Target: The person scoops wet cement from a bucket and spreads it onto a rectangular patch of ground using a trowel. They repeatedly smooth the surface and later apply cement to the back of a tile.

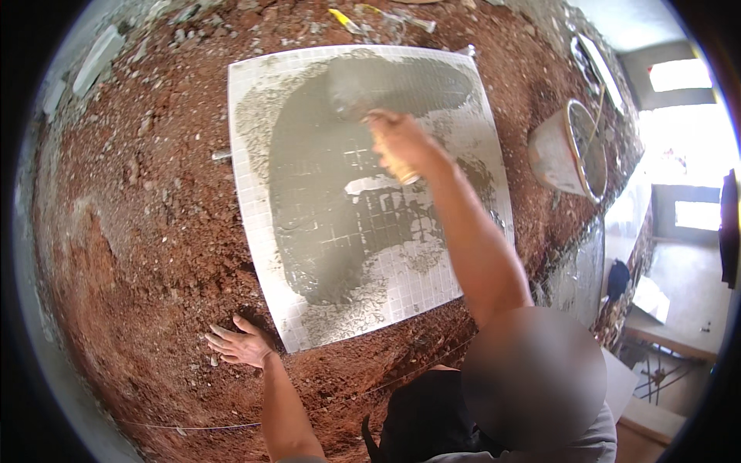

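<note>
A large pale slab with a grid-marked back point(255, 201) lies on the reddish soil. Wet grey cement paste point(309, 170) covers much of its middle and far part, and grid lines show through where the coat is thin. My right hand point(405, 143) is closed round the light wooden handle of a trowel point(399, 168). The trowel's blade, blurred, is over the paste near the slab's far side. My left hand point(244, 345) rests on the soil beside the slab's near left corner, fingers spread and holding nothing.
A tilted bucket point(554, 154) with a grey-smeared inside stands right of the slab. Beyond the far edge lies a yellow-ended object point(344, 21). A white block point(99, 60) is at the far left. A thin string point(201, 427) crosses the near soil.
</note>
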### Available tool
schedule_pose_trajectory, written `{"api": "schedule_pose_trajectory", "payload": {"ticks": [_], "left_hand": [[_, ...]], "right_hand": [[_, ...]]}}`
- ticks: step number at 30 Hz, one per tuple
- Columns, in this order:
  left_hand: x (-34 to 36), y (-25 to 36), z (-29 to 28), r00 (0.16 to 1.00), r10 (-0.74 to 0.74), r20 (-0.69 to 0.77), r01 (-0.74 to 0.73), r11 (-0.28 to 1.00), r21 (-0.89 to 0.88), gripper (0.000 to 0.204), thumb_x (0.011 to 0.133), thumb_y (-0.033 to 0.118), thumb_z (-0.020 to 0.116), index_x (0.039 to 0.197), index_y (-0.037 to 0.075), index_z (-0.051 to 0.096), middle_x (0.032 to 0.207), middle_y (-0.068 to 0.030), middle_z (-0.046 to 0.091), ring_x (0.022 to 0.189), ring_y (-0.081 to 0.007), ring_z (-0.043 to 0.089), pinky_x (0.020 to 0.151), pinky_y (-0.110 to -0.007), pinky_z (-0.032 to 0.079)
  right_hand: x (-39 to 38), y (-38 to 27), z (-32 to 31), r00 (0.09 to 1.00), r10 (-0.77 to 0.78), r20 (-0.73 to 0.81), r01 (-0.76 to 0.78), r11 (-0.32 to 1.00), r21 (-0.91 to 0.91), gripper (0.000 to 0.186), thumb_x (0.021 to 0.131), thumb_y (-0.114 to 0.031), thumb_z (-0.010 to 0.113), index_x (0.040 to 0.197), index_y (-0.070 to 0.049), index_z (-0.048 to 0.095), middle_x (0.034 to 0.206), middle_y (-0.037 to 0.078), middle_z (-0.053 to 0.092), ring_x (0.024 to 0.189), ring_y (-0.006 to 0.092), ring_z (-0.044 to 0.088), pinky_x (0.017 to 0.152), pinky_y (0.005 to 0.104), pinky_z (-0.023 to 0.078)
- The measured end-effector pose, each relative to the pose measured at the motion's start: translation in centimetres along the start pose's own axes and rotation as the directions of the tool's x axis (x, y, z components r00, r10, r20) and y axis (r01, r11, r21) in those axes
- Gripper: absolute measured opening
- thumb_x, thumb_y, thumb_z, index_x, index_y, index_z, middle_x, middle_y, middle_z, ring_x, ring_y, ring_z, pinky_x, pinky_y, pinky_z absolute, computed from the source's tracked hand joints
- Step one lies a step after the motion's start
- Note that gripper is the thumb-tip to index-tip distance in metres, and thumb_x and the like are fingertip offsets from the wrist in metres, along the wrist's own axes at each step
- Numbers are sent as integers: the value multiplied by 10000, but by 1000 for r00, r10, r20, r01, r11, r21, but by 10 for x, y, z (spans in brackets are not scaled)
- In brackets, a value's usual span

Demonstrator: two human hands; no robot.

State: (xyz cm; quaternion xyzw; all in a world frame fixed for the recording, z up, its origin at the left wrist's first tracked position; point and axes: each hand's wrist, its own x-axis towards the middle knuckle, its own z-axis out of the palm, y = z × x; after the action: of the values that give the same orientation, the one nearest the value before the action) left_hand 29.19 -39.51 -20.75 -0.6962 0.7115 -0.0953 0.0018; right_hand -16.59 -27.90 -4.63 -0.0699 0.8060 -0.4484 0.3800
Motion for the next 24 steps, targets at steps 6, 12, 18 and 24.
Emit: {"api": "schedule_pose_trajectory", "payload": {"ticks": [6, 12, 18, 24], "left_hand": [[-3, 0, -3, 1000, 16, -13, -17, 998, -67, 724, 963, 642, 233, 1473, 137, 328, 1554, -133, 249, 1446, -301, 208, 1122, -554, 217], [-2, 2, -7, 999, 21, 35, -19, 997, -69, 740, 960, 645, 235, 1473, 119, 323, 1554, -150, 239, 1449, -315, 193, 1121, -569, 207], [-2, 2, -7, 995, -6, 104, 20, 991, -130, 820, 925, 704, 161, 1491, 123, 280, 1568, -160, 193, 1457, -338, 153, 1140, -614, 125], [0, 6, -15, 997, 5, 73, 6, 989, -146, 745, 953, 642, 250, 1473, 112, 311, 1536, -170, 255, 1442, -347, 186, 1107, -606, 201]], "right_hand": [[22, -53, 119, 982, -129, 140, 165, 943, -290, 424, 961, -300, 483, 1305, -56, 528, 895, 193, 682, 622, 278, 655, 660, 386, 549], [-44, -22, 78, 942, 13, 335, 180, 823, -538, 486, 984, -369, 467, 1393, -107, 469, 1021, 174, 679, 712, 252, 686, 706, 399, 535], [-71, -8, 40, 900, 216, 378, 94, 751, -654, 504, 973, -422, 499, 1400, -154, 474, 1193, 123, 654, 846, 246, 681, 821, 424, 538], [-129, 60, 33, 722, 166, 672, 423, 662, -618, 493, 944, -417, 548, 1380, -190, 508, 1244, 85, 637, 992, 284, 678, 909, 425, 516]]}}
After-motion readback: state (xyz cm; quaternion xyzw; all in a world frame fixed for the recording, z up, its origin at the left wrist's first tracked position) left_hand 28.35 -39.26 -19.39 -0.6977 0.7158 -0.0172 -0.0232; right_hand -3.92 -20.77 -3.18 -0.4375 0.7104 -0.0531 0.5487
